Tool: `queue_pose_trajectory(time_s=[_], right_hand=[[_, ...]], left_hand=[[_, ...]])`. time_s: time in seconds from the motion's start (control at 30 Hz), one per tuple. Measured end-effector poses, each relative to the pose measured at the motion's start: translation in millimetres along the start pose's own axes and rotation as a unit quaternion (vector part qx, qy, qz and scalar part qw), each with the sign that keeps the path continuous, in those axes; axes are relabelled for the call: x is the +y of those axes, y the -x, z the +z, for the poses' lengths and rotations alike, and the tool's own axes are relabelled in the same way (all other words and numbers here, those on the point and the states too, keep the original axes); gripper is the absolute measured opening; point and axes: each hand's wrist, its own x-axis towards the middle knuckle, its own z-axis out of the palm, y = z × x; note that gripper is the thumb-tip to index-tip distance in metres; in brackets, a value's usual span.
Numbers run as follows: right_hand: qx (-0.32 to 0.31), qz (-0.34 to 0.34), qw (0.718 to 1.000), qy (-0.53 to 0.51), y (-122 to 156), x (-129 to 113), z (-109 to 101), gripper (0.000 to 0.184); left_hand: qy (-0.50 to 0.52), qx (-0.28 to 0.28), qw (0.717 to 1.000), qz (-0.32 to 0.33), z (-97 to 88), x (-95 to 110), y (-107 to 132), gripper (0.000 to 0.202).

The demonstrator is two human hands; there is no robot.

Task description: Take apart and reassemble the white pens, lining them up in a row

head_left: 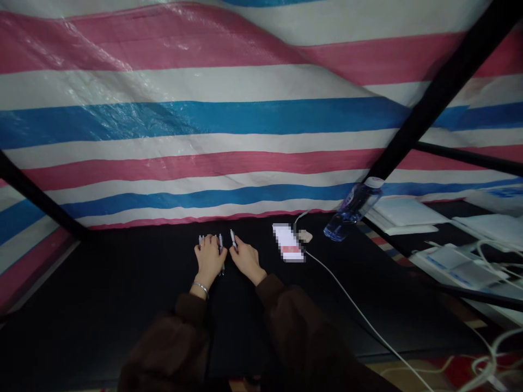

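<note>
The person's left hand (210, 257) lies palm down over several light-coloured pens (221, 240) on the black table (102, 305), fingers bent across them; whether it grips them or merely covers them cannot be told. A bracelet (201, 287) sits on that wrist. The right hand (247, 260), just to the right and apart from the left, grasps a single pen (232, 237) between thumb and fingers, its tip end pointing to the far side. Right of this hand lies a phone (288, 243), its screen obscured. A small pale object (304, 236) is just beside it, and a white cable (347, 296) runs toward the near right. Further right is a clear bottle (354, 210) with a white cap. A striped sheet (204, 120) closes off the far side.
</note>
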Motion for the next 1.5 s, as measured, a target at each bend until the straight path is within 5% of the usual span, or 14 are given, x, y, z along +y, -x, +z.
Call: queue_pose_trajectory(time_s=[0.7, 1.5], right_hand=[[-0.036, 0.024, 0.998, 0.053, 1.8, -5.0, -3.7, 0.046], [0.004, 0.017, 0.999, 0.033, 2.3, -2.2, -0.7, 0.045]], left_hand=[[-0.008, -0.013, 1.000, 0.000, 1.7, -0.2, 0.6, 0.023], [0.018, -0.021, 1.000, -0.004, -2.4, 1.5, -1.1, 0.020]])
